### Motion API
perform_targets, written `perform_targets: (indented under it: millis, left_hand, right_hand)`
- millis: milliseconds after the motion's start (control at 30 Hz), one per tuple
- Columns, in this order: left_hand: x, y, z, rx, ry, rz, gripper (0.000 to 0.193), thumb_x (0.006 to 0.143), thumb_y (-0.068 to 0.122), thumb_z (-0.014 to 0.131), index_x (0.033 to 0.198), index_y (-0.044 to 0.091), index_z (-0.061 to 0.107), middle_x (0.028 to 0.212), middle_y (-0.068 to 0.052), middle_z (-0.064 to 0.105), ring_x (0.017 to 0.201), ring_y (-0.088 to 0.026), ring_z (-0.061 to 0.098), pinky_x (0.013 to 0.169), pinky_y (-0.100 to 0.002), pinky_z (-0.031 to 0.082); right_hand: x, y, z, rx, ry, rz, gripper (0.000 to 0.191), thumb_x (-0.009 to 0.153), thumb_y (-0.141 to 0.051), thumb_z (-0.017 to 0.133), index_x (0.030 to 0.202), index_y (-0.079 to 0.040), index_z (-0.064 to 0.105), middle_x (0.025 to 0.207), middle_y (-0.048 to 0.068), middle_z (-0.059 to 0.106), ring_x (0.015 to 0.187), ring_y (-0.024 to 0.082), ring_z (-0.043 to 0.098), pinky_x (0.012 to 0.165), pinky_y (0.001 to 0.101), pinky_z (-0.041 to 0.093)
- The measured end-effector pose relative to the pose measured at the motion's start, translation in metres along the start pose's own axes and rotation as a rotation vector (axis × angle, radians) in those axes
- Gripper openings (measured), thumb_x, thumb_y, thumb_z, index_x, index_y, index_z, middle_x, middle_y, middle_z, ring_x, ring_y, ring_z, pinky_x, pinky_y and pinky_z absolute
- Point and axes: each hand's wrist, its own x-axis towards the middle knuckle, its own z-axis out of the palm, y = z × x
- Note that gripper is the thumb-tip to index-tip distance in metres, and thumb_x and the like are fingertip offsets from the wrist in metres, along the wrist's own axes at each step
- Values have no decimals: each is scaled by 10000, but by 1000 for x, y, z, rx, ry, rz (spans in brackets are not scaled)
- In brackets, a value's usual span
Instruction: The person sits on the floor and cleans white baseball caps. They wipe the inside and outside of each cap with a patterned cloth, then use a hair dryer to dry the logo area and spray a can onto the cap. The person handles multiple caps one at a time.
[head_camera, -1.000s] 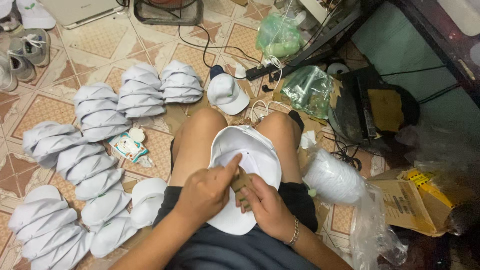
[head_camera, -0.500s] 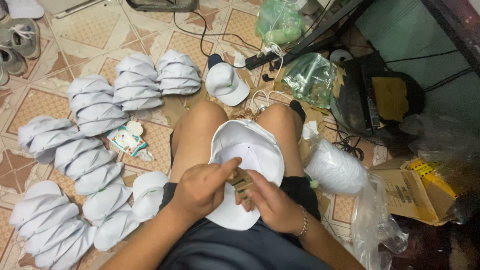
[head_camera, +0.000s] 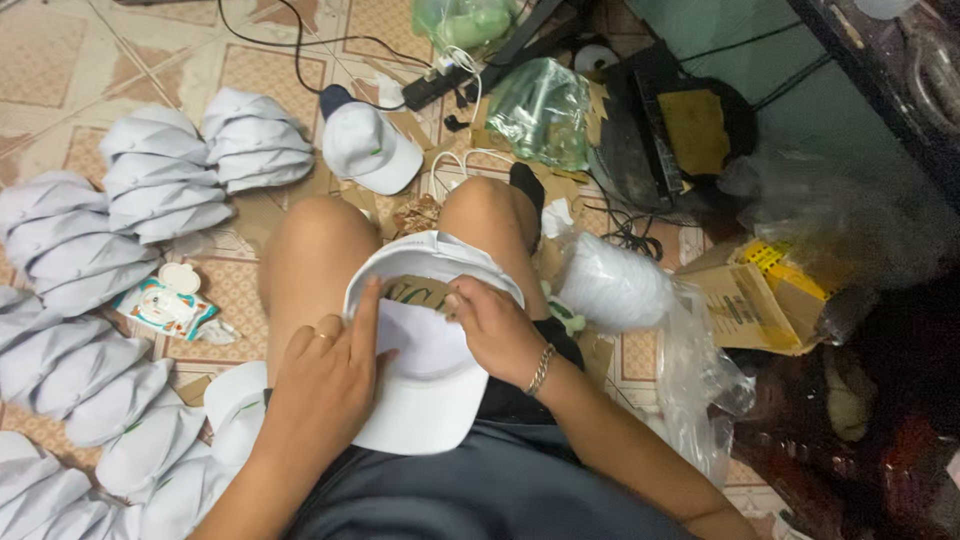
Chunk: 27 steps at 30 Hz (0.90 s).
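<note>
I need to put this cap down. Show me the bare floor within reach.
Bare tile lies beyond the stacked caps, top left. The wipes packet fills the nearer gap. Bags and boxes crowd the right, past the right hand.

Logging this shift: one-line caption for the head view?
Both hands, left hand and right hand, press a cardboard insert into a white cap on the lap.

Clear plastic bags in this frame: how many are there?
3 at least: one with green contents at the top edge, one beyond the right knee, and one holding white things beside the right hand. More may be hidden in the dark clutter.
</note>
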Motion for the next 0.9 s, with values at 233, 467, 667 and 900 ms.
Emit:
perform_targets:
  millis: [233, 467, 667, 900]
  left_hand:
    - [-6, -1, -5, 228, -229, 19, 610, 851, 344, 633, 1382, 71, 505, 1066, -103, 619, 814, -276, 616, 682, -420, 468]
    - [-17, -5, -4, 216, -291, 36, 172, 877, 186, 588, 989, 56, 600, 1052, -155, 587, 931, -309, 614, 752, -404, 506]
    - [-31, -1, 1, -284, 48, 6, 232, 757, 63, 677, 981, 36, 624, 1060, -157, 592, 894, -318, 639, 662, -408, 545]
    - [-54, 15, 43, -181, 386, -77, 162, 794, 61, 732, 953, 85, 717, 980, -111, 578, 594, -223, 595, 530, -354, 507]
  right_hand:
    - [2, 16, 3, -116, -143, 231, 231, 881, -113, 704, 1057, 34, 719, 936, 202, 747, 853, 314, 746, 752, 401, 570]
    - [10, 6, 7, -27, -343, 395, 286, 884, -117, 709, 1153, -22, 741, 963, 153, 793, 863, 200, 790, 749, 317, 593]
    - [13, 4, 0, -10, -328, 216, 265, 854, -150, 739, 1091, -32, 744, 942, 113, 785, 853, 225, 774, 759, 338, 591]
    - [20, -12, -16, -282, -356, -55, 224, 845, -285, 784, 953, -90, 765, 934, 96, 742, 888, 295, 708, 785, 417, 549]
